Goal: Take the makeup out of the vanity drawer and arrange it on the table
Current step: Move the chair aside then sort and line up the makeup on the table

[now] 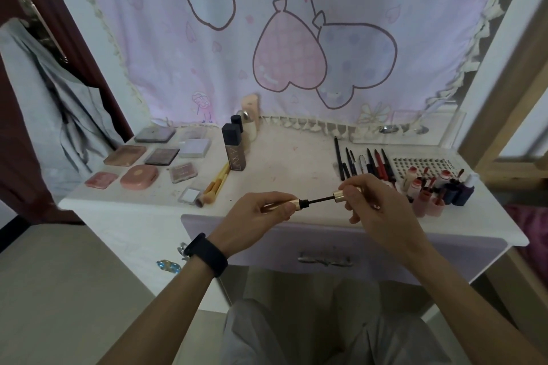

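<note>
Head view: above the shut drawer (326, 241), fingers of the left hand (261, 212) curl round a gold mascara tube (292, 204); fingers of the right hand (375, 206) pinch its cap (338, 195), the wand (318, 200) bare between them. Beyond the drawer on the counter (281, 163), palettes (161, 156) lie left, pencils (380, 163) right.

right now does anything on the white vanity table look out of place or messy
The slim gold mascara tube is open: the left hand grips it, the right hand pinches the cap, and the dark wand is half out. The yellow-handled brushes lie slanted beside a small clear square case, and the white tabletop shows faint smudges.
</note>
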A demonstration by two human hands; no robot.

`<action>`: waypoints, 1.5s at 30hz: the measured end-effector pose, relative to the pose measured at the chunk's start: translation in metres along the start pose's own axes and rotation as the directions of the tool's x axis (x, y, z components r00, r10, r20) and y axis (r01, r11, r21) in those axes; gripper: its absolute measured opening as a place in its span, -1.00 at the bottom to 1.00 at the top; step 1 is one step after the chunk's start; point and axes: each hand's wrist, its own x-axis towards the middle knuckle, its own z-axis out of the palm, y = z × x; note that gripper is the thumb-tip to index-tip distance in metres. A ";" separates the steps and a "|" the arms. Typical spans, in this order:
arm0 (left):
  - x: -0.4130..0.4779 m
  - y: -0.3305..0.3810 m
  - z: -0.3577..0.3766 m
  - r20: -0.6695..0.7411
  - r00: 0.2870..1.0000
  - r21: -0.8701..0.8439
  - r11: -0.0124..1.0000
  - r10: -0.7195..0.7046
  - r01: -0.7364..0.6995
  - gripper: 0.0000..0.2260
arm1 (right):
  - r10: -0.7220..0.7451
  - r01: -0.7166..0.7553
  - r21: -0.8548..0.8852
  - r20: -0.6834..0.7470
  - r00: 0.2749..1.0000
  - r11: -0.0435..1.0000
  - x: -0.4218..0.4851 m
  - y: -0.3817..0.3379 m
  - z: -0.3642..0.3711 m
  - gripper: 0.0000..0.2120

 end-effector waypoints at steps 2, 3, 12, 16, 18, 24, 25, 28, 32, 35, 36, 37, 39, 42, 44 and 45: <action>0.000 0.001 0.000 -0.010 1.000 0.009 1.000 0.005 -0.005 -0.85 | 0.035 -0.035 -0.011 -0.010 0.999 0.999 0.001 0.000 -0.002 -0.91; 0.000 0.001 0.000 -0.014 1.000 0.018 1.000 0.008 -0.007 -0.86 | 0.047 -0.047 -0.028 -0.014 0.999 0.999 0.001 0.000 -0.002 -0.90; 0.000 -0.004 -0.003 -0.041 0.999 0.130 0.991 0.019 -0.013 -0.81 | -0.004 -0.005 -0.154 -0.062 0.998 0.988 -0.001 -0.003 -0.006 -0.85; -0.003 -0.010 -0.014 -0.085 0.995 -0.002 0.999 -0.044 0.044 -0.84 | -0.006 -0.011 -0.153 -0.114 0.993 0.988 0.004 -0.004 -0.020 -0.86; -0.004 -0.009 -0.015 -0.099 0.994 -0.044 0.998 -0.040 0.035 -0.81 | 0.009 -0.023 -0.103 -0.129 0.992 0.994 0.005 -0.003 -0.021 -0.83; -0.001 -0.003 -0.006 -0.087 0.995 -0.133 0.990 -0.046 0.035 -0.72 | 0.050 -0.047 0.026 -0.106 0.993 0.999 0.006 0.002 -0.011 -0.76; 0.000 -0.002 -0.004 -0.079 0.996 -0.141 0.989 -0.049 0.037 -0.72 | 0.046 -0.043 0.027 -0.105 0.993 0.999 0.006 0.002 -0.010 -0.74; 0.000 0.000 -0.003 -0.065 0.997 -0.156 0.987 -0.050 0.039 -0.72 | 0.037 -0.035 0.020 -0.093 0.995 0.999 0.005 0.002 -0.009 -0.78; 0.001 0.001 -0.002 -0.054 0.997 -0.160 0.986 -0.047 0.037 -0.70 | 0.051 -0.051 0.007 -0.082 0.995 0.999 0.006 0.003 -0.011 -0.80; 0.001 0.001 -0.001 -0.044 0.998 -0.156 0.987 -0.050 0.042 -0.71 | 0.043 -0.044 -0.022 -0.064 0.997 0.999 0.004 0.002 -0.011 -0.78; 0.001 0.001 -0.001 -0.038 0.998 -0.152 0.987 -0.054 0.047 -0.72 | 0.040 -0.043 -0.043 -0.060 0.997 0.998 0.004 0.002 -0.010 -0.78; 0.001 0.000 -0.001 -0.029 0.998 -0.148 0.987 -0.058 0.053 -0.73 | 0.042 -0.046 -0.064 -0.056 0.998 0.997 0.003 0.003 -0.008 -0.79; 0.001 -0.001 0.000 -0.014 0.998 -0.141 0.988 -0.069 0.066 -0.75 | 0.059 -0.063 -0.079 -0.047 0.997 0.995 0.003 0.004 -0.006 -0.81; 0.002 -0.001 -0.001 -0.011 0.997 -0.140 0.988 -0.072 0.070 -0.77 | 0.073 -0.074 -0.067 -0.028 0.997 0.995 0.004 0.006 -0.002 -0.82; 0.003 -0.001 -0.004 -0.018 0.997 -0.142 0.988 -0.071 0.068 -0.76 | 0.080 -0.082 -0.078 -0.035 0.996 0.994 0.006 0.008 -0.002 -0.83; 0.003 -0.001 -0.006 -0.026 0.997 -0.149 0.987 -0.071 0.066 -0.75 | 0.085 -0.090 -0.088 -0.055 0.995 0.992 0.008 0.009 -0.003 -0.84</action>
